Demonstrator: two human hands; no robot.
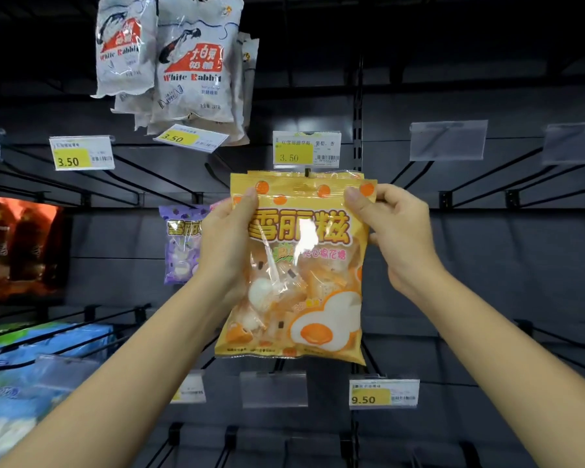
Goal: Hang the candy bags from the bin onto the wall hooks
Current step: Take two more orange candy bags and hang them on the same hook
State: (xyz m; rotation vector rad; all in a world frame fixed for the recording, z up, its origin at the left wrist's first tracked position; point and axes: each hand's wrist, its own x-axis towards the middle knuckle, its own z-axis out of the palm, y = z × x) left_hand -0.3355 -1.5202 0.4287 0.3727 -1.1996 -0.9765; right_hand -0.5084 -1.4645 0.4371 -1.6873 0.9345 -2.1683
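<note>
Left hand (228,238): pinching the orange candy bag (298,271) at its upper left corner.
Right hand (397,231): pinching the upper right corner, keeping the header taut.
Bag: centre, header just below the hook (307,171), apparently for threading.

Two bare forearms are seen, with no sleeves, watch or jewellery worn. The left hand (225,244) and right hand (399,236) are ungloved; short, unpainted nails are shown on the thumbs.

Bare hooks (480,170) right of orange bag (298,265): open reach. Purple bag (179,244) crowds left; White Rabbit bags (190,62) and price tag (306,148) block overhead.
</note>
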